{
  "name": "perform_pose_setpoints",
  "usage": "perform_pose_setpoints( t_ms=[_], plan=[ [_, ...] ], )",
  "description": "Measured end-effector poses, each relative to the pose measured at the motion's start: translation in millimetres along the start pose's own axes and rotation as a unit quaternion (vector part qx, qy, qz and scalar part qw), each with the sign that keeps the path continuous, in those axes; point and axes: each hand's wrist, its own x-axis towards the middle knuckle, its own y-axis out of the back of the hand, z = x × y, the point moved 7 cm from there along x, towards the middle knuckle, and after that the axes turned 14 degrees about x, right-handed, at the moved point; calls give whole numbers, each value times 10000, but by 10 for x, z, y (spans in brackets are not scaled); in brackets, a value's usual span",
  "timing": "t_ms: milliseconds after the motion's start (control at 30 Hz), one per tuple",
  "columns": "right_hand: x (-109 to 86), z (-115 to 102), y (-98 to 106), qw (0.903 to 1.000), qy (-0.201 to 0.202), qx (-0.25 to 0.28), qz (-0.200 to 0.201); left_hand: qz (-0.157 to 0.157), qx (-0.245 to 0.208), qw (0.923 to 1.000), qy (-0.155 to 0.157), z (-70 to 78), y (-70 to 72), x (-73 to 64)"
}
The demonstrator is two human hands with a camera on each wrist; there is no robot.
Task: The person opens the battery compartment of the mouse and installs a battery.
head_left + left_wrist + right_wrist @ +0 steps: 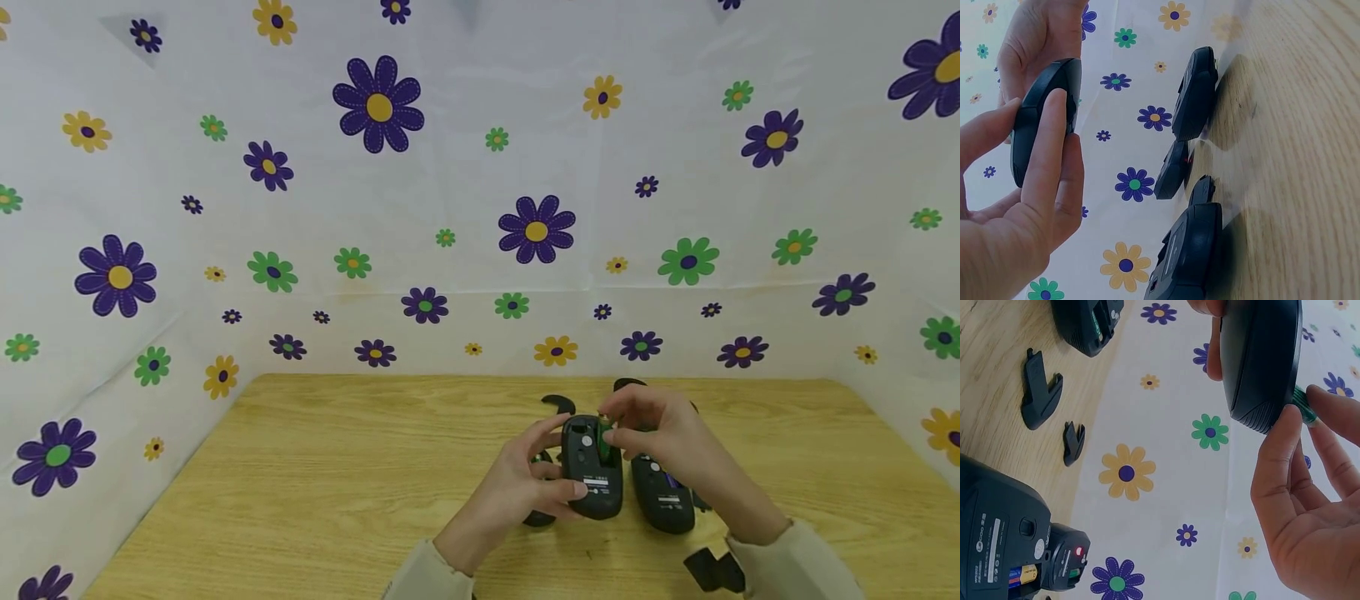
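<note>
A black computer mouse [592,492] is held up off the table, its underside facing the head camera. My left hand [521,479] grips it by the sides, thumb on one edge and fingers along the other, as the left wrist view also shows. Over the mouse's open battery slot, my right hand [663,429] pinches a green battery [1304,406] between thumb and fingers. One end of the battery sticks out past the mouse's edge in the right wrist view; its other end is hidden. Just right of the held mouse lies another upturned mouse [665,500].
That mouse has a blue-and-orange battery [1022,575] in its slot. Beyond it sits a mouse with a red light [1065,557]. A further mouse [1088,328] lies behind the left hand. Loose black covers [558,404] and black pieces [712,571] lie on the wooden table [337,483].
</note>
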Motion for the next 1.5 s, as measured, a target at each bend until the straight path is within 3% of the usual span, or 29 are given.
perform_pose_setpoints(
  t_ms=[300, 433, 567, 667, 767, 1500],
  plan=[
    [-37, 70, 34, 9977, -478, -126, 469, -62, -39, 9999, -148, 7, -1, -8],
    [-77, 195, 39, 9909, -1130, 315, 664, -64, -70, 9998, -186, 13, 2, -9],
    [-159, 352, -45, 9736, -1969, 1136, 204, -36, -45, 9998, -188, 22, 6, -12],
    [-234, 420, -126, 9596, -2275, 1634, -259, -47, -8, 9998, -197, 32, 2, -21],
    [-278, 442, -182, 9516, -2365, 1912, -453, -64, 77, 9998, -172, 32, -6, -35],
    [-395, 538, -305, 9319, -2476, 2581, -603, -207, 6, 9998, -28, -70, -49, -191]
  ],
)
